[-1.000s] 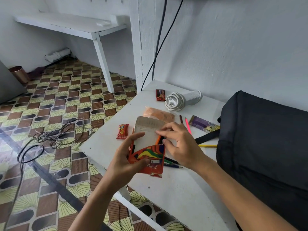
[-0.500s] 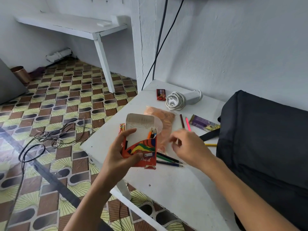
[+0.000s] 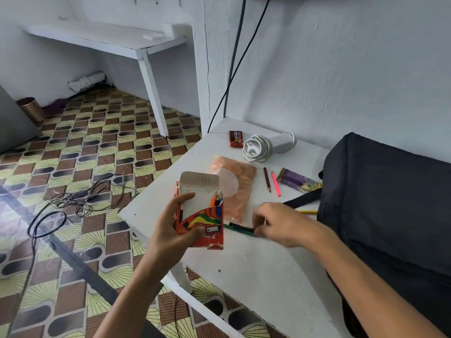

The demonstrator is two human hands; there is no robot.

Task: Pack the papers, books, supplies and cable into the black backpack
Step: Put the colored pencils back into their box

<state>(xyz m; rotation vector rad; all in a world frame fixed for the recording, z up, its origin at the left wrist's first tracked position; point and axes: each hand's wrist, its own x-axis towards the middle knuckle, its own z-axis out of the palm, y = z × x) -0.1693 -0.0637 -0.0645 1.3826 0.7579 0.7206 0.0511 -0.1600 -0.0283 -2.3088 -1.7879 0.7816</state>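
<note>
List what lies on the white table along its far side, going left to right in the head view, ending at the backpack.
Red candy wrapper → coiled white cable → brown pencil → pink pencil → purple wrapper → black backpack.

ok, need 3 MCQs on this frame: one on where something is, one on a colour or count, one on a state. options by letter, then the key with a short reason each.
1. Where is the coiled white cable?
A. inside the backpack
B. at the far end of the table, near the wall
C. on the floor

2. What colour is the loose pencil lying just right of the brown pencil?
A. pink
B. blue
C. white

3. What state is the pencil box in?
A. flap shut
B. flap open, pencil tips showing
C. lying flat on the table

Key:
1 B: the cable lies by the wall, beside a small red packet.
2 A: the pink pencil lies beside the brown one.
3 B: the left hand holds the box upright with its flap raised, while the right hand reaches dark pencils on the table.
</note>
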